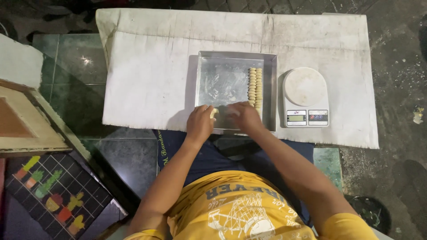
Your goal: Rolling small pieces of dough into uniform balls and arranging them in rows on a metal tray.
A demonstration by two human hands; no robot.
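Nearest the camera, the person's two forearms reach forward over the near edge of a low table covered with a white sheet [151, 80]. The left hand [199, 123] is loosely curled, knuckles up, and pinches a small pale piece of dough [215, 113] at its fingertips, right at the near rim of a square metal tray [270, 89]. The right hand [243, 116] lies just beside it, fingers bent and closed down over the near edge of the tray; whether it grips anything underneath cannot be told. Farther in, two neat rows of small dough pieces [255, 86] run along the right side of the tray, starting just beyond the right hand's fingers. To the right of the tray, near the table's right edge, stands a white kitchen scale [305, 97] with a round platform.
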